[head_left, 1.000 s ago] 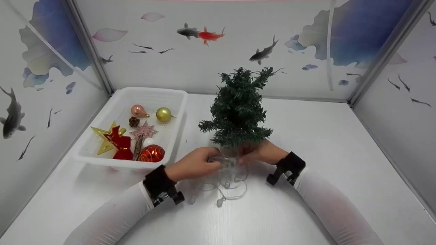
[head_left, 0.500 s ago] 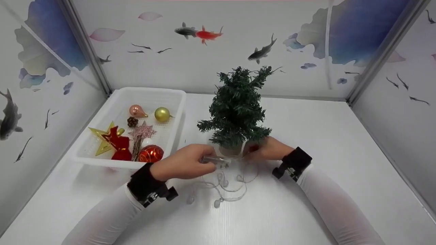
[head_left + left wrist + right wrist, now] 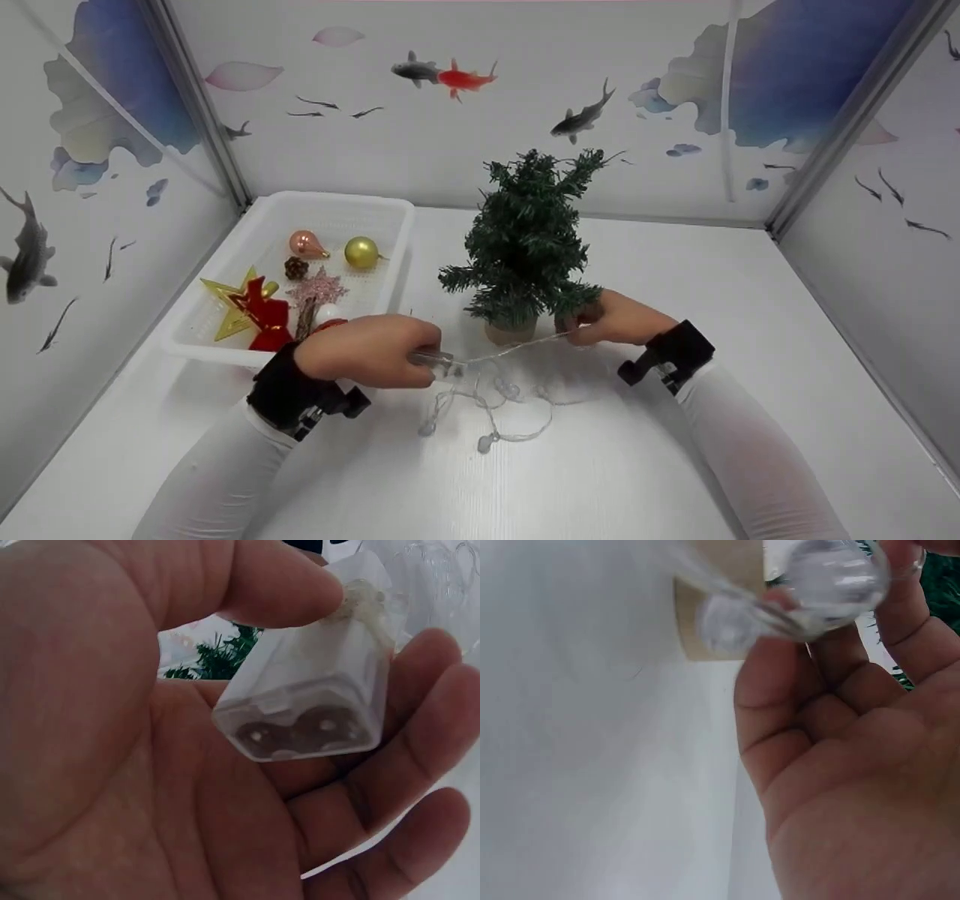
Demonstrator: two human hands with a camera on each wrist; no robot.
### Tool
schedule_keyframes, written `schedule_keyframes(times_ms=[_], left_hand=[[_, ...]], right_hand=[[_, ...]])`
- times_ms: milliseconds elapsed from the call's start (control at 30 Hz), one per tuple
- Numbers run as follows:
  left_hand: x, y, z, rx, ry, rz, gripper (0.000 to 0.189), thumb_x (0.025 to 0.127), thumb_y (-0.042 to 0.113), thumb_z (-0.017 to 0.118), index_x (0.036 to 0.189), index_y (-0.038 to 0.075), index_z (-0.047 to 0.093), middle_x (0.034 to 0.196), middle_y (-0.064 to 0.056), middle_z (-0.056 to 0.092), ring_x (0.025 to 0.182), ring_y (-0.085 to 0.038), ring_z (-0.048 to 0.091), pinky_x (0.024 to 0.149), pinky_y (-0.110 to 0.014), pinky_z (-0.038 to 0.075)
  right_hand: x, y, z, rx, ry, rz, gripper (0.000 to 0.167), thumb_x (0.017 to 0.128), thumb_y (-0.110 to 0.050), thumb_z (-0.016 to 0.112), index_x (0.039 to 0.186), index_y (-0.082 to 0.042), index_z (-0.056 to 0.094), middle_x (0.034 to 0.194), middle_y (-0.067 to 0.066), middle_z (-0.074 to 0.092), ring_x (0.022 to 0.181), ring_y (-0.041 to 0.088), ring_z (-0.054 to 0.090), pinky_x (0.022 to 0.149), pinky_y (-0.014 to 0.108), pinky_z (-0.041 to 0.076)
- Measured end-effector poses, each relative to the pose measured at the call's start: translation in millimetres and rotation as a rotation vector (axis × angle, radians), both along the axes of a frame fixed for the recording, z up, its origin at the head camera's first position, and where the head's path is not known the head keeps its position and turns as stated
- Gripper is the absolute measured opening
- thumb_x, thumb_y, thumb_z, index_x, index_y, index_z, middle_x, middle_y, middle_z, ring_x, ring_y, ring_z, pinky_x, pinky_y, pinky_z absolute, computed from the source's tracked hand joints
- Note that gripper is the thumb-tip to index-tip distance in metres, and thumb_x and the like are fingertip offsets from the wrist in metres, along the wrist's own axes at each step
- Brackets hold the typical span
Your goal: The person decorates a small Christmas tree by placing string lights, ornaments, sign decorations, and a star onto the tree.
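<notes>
My left hand [image 3: 367,351] holds the clear plastic battery box [image 3: 307,701] of a string of lights, its thumb on top and fingers beneath; two round cell ends show inside. From the box a thin wire [image 3: 517,348] runs nearly straight to my right hand [image 3: 621,319], whose fingers grip the string beside the tree's lower branches. A clear bulb [image 3: 836,577] sits at those fingers in the right wrist view. The rest of the string lies in loose loops on the table, with a bulb [image 3: 485,444] at the front. Behind the wire stands a small green Christmas tree [image 3: 525,232] on a round wooden base [image 3: 510,331].
A white basket [image 3: 401,255] at the left holds ornaments: a gold ball [image 3: 361,253], a pink bulb-shaped ornament [image 3: 305,244], a gold star [image 3: 231,322], a pinecone [image 3: 295,268] and a red bow [image 3: 270,315]. Printed panels enclose the white table [image 3: 480,499] at the back and sides.
My hands have moved apart, the left with the battery box toward the basket, the right away from the tree's base. The wire between them has become nearly straight. The tree stays in place.
</notes>
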State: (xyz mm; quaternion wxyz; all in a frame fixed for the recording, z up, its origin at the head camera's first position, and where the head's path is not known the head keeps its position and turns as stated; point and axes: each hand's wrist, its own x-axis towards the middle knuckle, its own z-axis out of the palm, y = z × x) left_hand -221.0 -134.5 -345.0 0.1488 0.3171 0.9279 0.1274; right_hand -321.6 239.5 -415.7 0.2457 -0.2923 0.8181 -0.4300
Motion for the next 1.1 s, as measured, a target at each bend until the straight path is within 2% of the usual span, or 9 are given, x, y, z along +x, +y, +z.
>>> schedule_keyframes(times_ms=[100, 200, 333, 467, 567, 700, 833, 900, 1100], left_hand=[[-1.1, -2.9, 2.1, 0.004, -0.017, 0.007, 0.009, 0.081, 0.028, 0.06, 0.081, 0.021, 0.054, 0.07, 0.007, 0.048, 0.064, -0.011, 0.046, 0.056, -0.03, 0.038], [-1.1, -4.1, 4.1, 0.012, -0.039, 0.006, 0.01, 0.082, 0.029, 0.061, 0.082, 0.021, 0.054, 0.071, 0.006, 0.049, 0.064, -0.011, 0.047, 0.057, -0.03, 0.039], [-0.4, -4.8, 6.4, 0.004, -0.039, 0.002, 0.01, 0.082, 0.03, 0.06, 0.082, 0.022, 0.054, 0.071, 0.007, 0.05, 0.064, -0.011, 0.047, 0.057, -0.03, 0.04], [0.8, -6.0, 7.9, -0.003, -0.036, 0.011, 0.008, 0.08, 0.029, 0.06, 0.082, 0.023, 0.055, 0.07, 0.008, 0.051, 0.063, -0.011, 0.047, 0.056, -0.03, 0.04], [1.8, -6.7, 8.1, -0.01, -0.033, 0.018, 0.008, 0.08, 0.029, 0.059, 0.081, 0.023, 0.055, 0.069, 0.008, 0.049, 0.061, -0.011, 0.046, 0.055, -0.03, 0.039], [2.6, -5.8, 7.3, -0.028, -0.022, 0.03, 0.008, 0.079, 0.03, 0.056, 0.079, 0.023, 0.054, 0.067, 0.008, 0.047, 0.06, -0.01, 0.045, 0.054, -0.03, 0.038], [3.6, -4.1, 7.0, -0.044, -0.014, 0.043, 0.007, 0.078, 0.03, 0.055, 0.077, 0.023, 0.053, 0.065, 0.009, 0.045, 0.059, -0.01, 0.044, 0.053, -0.03, 0.037], [4.0, -3.9, 7.4, -0.045, -0.01, 0.046, 0.007, 0.078, 0.03, 0.055, 0.077, 0.023, 0.053, 0.065, 0.009, 0.045, 0.059, -0.01, 0.044, 0.053, -0.03, 0.037], [4.2, -4.4, 8.1, -0.041, -0.01, 0.045, 0.007, 0.078, 0.029, 0.055, 0.076, 0.023, 0.053, 0.065, 0.009, 0.044, 0.059, -0.01, 0.044, 0.053, -0.03, 0.036]], right_hand=[[0.3, 2.2, 2.8, -0.044, -0.033, 0.027, 0.01, 0.088, -0.016, 0.068, 0.094, -0.008, 0.07, 0.1, 0.016, 0.073, 0.096, 0.039, 0.067, 0.07, 0.039, 0.053], [-0.5, 6.3, 3.6, -0.084, -0.024, 0.083, 0.012, 0.088, -0.014, 0.067, 0.087, -0.002, 0.071, 0.081, 0.013, 0.072, 0.082, 0.043, 0.065, 0.068, 0.039, 0.052], [-3.3, 13.0, 5.7, -0.097, -0.031, 0.112, 0.018, 0.086, -0.014, 0.07, 0.086, 0.004, 0.068, 0.067, 0.008, 0.062, 0.063, 0.031, 0.056, 0.063, 0.042, 0.05], [-8.1, 19.2, 8.3, -0.055, -0.044, 0.089, 0.028, 0.085, -0.02, 0.073, 0.102, 0.003, 0.07, 0.073, 0.021, 0.064, 0.062, 0.016, 0.057, 0.061, 0.039, 0.052], [-10.9, 24.2, 9.6, -0.047, -0.045, 0.055, 0.032, 0.085, -0.021, 0.074, 0.106, 0.002, 0.071, 0.079, 0.028, 0.066, 0.063, 0.022, 0.061, 0.06, 0.035, 0.053], [-12.4, 30.4, 9.9, -0.069, -0.041, 0.01, 0.026, 0.083, -0.018, 0.076, 0.095, 0.004, 0.068, 0.076, 0.021, 0.068, 0.065, 0.037, 0.061, 0.059, 0.033, 0.052], [-13.9, 34.0, 9.4, -0.093, -0.047, -0.011, 0.024, 0.083, -0.015, 0.076, 0.087, 0.004, 0.061, 0.078, 0.018, 0.07, 0.069, 0.041, 0.062, 0.061, 0.036, 0.054], [-15.2, 35.5, 10.2, -0.105, -0.048, -0.013, 0.025, 0.083, -0.015, 0.076, 0.09, 0.003, 0.061, 0.081, 0.019, 0.069, 0.072, 0.041, 0.063, 0.063, 0.039, 0.055], [-18.2, 47.0, 14.6, -0.08, -0.052, -0.013, 0.03, 0.084, -0.016, 0.074, 0.104, 0.003, 0.062, 0.085, 0.011, 0.065, 0.079, 0.029, 0.062, 0.074, 0.044, 0.053]])
